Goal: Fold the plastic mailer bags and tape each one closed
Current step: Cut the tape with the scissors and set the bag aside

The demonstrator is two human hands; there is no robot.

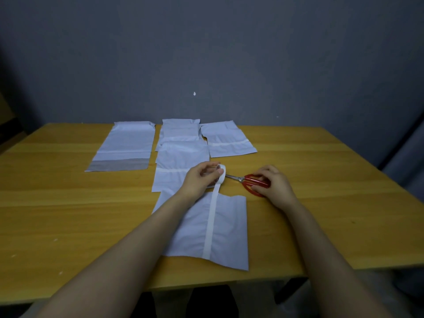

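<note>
Folded white plastic mailer bag [229,226], laid near the front of the yellow wooden table [68,203], was crossed by white tape [212,221] drawn from a small white tape roll [220,174] gripped by the left hand [202,180], and, with red-handled scissors [254,181] grasped by the right hand [273,183], slackened tape could probably be wrinkled or cut crooked.

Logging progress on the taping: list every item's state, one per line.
near bag: folded, tape strip along it, uncut.
tape roll: gripped by left hand.
scissors: on table, blades closed, right hand holds the handles.
far-left bag: flat, unfolded.
far-right bag: folded, taped.
</note>
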